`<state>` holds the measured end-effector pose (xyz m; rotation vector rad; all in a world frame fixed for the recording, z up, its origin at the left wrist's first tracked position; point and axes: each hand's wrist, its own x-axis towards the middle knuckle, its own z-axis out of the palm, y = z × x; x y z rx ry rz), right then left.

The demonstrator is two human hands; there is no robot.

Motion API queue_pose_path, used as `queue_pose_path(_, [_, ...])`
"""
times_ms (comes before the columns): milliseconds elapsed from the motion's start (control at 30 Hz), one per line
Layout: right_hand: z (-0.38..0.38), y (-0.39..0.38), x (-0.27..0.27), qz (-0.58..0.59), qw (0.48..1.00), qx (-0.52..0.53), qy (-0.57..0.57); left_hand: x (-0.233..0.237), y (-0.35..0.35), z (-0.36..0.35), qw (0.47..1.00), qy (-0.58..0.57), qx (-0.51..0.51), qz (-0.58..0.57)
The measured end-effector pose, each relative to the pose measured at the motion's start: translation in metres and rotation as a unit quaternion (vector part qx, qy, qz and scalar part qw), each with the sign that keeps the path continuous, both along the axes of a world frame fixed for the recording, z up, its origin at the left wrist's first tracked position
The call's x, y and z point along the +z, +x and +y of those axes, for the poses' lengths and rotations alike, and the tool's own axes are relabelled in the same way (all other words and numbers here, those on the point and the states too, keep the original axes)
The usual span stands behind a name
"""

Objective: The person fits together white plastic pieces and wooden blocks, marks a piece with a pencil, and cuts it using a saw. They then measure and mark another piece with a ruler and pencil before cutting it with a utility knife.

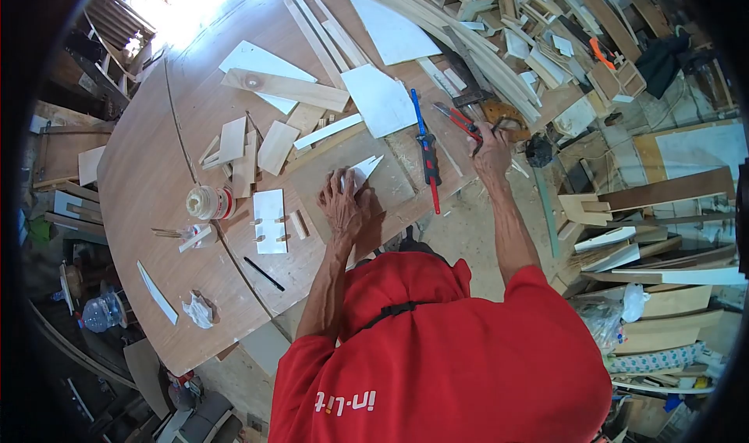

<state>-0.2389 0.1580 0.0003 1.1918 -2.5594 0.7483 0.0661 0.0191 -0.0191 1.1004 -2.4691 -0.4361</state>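
Note:
My left hand (341, 202) is on a small white pointed piece (363, 170), its fingers bent over the wide end; the sharp tip sticks out to the right. A flat board (394, 189) lies under it. At the table's right edge my right hand (493, 153) has its fingers curled at the red handles of a pair of pliers (459, 121), whose jaws point away to the left. Just beyond that hand lies a handsaw (466, 64) with a wooden handle. Between my hands rests a blue and red tool with a dark grip (428, 158).
White panels (380, 99) and wood strips (316, 41) cover the far table. A jar (209, 202), a white block with small wooden pieces (270, 221), a black pen (264, 273) and crumpled white material (198, 310) lie left. Offcuts (538, 45) are piled at the right.

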Motion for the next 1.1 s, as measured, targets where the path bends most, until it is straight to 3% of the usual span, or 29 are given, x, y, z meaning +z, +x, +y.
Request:
queue_pose_path(167, [-0.008, -0.014, -0.019, 0.004, 1.000, 0.007, 0.022, 0.001, 0.002, 0.001, 1.000, 0.023, 0.004, 0.006])
queue_pose_path(233, [-0.010, -0.015, -0.016, -0.062, 0.998, 0.002, 0.032, -0.001, 0.003, 0.001, 1.000, 0.024, 0.011, 0.002])
queue_pose_path(400, [-0.015, -0.017, -0.015, -0.046, 0.998, 0.031, 0.041, -0.003, 0.003, 0.003, 0.999, 0.025, 0.009, 0.030])
queue_pose_path(500, [-0.017, -0.018, -0.018, -0.094, 0.994, 0.039, 0.031, -0.008, 0.004, 0.003, 0.997, 0.021, 0.016, 0.066])
queue_pose_path(700, [-0.024, -0.014, -0.008, -0.068, 0.996, 0.051, 0.015, -0.014, 0.001, -0.002, 0.999, -0.011, 0.020, 0.040])
queue_pose_path(800, [-0.035, -0.009, -0.005, 0.017, 0.997, 0.073, 0.019, -0.016, 0.003, -0.003, 0.999, -0.006, 0.012, 0.034])
queue_pose_path(900, [-0.039, 0.012, 0.010, 0.012, 0.995, 0.074, -0.068, -0.014, 0.004, -0.002, 0.998, 0.011, 0.005, 0.069])
queue_pose_path(967, [-0.037, 0.029, 0.011, -0.060, 0.988, 0.123, -0.076, -0.013, 0.004, -0.001, 0.998, 0.008, 0.001, 0.063])
queue_pose_path(1033, [-0.036, 0.044, 0.008, -0.050, 0.989, 0.117, -0.075, -0.010, -0.001, -0.001, 0.999, -0.015, 0.028, 0.038])
queue_pose_path(1100, [-0.033, 0.054, 0.008, -0.194, 0.977, 0.079, -0.038, -0.005, -0.005, -0.004, 0.999, -0.020, 0.026, 0.038])
